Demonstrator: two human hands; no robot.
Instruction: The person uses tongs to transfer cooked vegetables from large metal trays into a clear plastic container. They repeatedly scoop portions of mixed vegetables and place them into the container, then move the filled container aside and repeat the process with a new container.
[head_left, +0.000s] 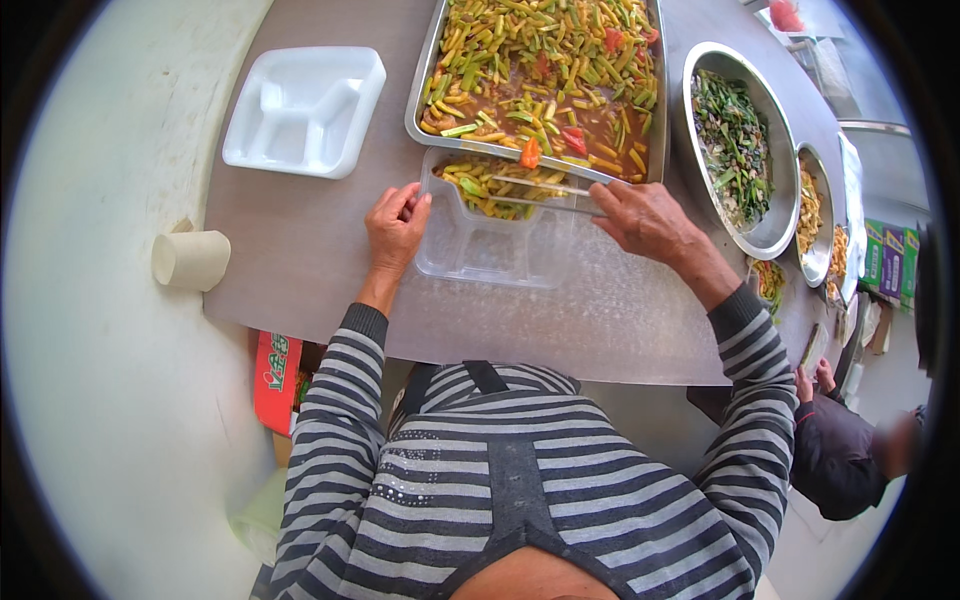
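Note:
A clear plastic compartment tray (491, 259) lies in front of me, its far side up against a large steel pan (420, 124). Cut green vegetable pieces (480, 187) fill its far compartment; the nearer ones hold no food. My left hand (399, 221) pinches the tray's left rim between thumb and fingers. In my right hand (637, 217) are metal tongs (547, 196), whose tips reach over the food in the far compartment. The pan holds the same kind of vegetables in brown sauce, with red pepper pieces (574, 141) among them.
White stacked compartment trays (307, 161) stand at the far left. An oval steel basin (787, 214) of leafy greens (739, 142) is right of the pan, with a smaller bowl (825, 255) beyond. Another person (840, 450) stands at right, holding a tray (814, 349). A paper cup (191, 260) sits left.

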